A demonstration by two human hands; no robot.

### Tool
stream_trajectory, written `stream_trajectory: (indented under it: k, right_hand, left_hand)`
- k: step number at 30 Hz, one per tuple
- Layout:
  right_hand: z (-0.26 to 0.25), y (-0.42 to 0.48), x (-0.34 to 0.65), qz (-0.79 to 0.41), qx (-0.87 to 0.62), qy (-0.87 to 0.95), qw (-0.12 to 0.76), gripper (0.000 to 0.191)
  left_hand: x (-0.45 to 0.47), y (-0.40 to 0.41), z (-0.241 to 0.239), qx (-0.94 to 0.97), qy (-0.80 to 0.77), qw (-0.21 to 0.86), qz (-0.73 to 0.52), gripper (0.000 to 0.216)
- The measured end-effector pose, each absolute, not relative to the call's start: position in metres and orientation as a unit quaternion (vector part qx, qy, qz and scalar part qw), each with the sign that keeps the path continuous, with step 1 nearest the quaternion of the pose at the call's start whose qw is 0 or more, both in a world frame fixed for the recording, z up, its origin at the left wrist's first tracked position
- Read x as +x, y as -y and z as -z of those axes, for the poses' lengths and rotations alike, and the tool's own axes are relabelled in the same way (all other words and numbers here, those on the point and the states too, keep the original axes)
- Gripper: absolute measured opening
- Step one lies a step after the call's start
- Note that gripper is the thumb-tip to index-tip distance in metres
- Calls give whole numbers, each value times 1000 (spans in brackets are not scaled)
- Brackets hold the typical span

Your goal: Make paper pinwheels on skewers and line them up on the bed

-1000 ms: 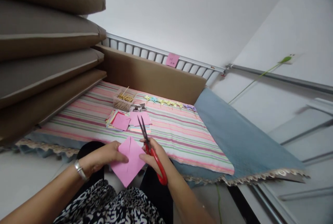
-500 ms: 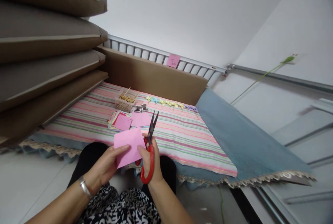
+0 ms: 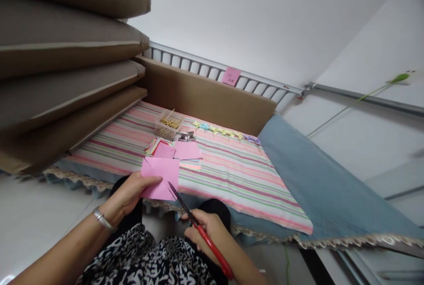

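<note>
Between the thumb and fingers of my left hand [image 3: 134,192] is a square sheet of pink paper [image 3: 165,170], held up by its left side. My right hand [image 3: 208,227] grips a pair of scissors [image 3: 185,208] with red handles and dark blades. The blades are slightly apart, and their tips lie at the lower right part of the pink sheet. Just beyond the held sheet, a stack of coloured paper [image 3: 188,150] rests on the striped cloth [image 3: 245,188], with pink pieces on top.
Behind the paper stands a clear box [image 3: 165,131] of thin sticks, with small metal clips [image 3: 186,136] beside it. A row of small folded paper shapes [image 3: 225,132] lies along the back. Stacked brown cushions [image 3: 76,60] rise at the left, and a brown panel [image 3: 205,93] stands behind.
The right hand has let go of the pink paper and moved down and right. The scissors have swung from pointing up to pointing left, with their tips at the sheet.
</note>
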State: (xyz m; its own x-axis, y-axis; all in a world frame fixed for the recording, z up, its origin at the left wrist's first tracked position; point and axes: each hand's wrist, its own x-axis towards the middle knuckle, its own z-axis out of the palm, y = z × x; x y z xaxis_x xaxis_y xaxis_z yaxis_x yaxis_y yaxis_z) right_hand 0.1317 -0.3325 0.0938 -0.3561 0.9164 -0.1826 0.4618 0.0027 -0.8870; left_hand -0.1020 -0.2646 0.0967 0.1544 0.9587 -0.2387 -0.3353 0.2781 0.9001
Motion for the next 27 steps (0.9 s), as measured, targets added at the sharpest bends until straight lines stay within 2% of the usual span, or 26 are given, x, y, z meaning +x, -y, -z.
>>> stream_trajectory:
  k: [10, 15, 21, 27]
  right_hand:
    - [-109, 338, 133, -481, -538, 664, 194, 18]
    - [-104, 336, 129, -478, -551, 657, 192, 19]
    - [-99, 336, 127, -473, -565, 644, 206, 20]
    - [-98, 332, 131, -451, -551, 679, 179, 24]
  left_hand:
    - [-103, 265, -107, 359, -442, 682, -459, 46]
    - [-101, 266, -104, 355, -432, 687, -465, 46]
    - [-96, 267, -101, 353, -440, 685, -462, 35]
    - [-95, 267, -107, 362, -431, 684, -465, 34]
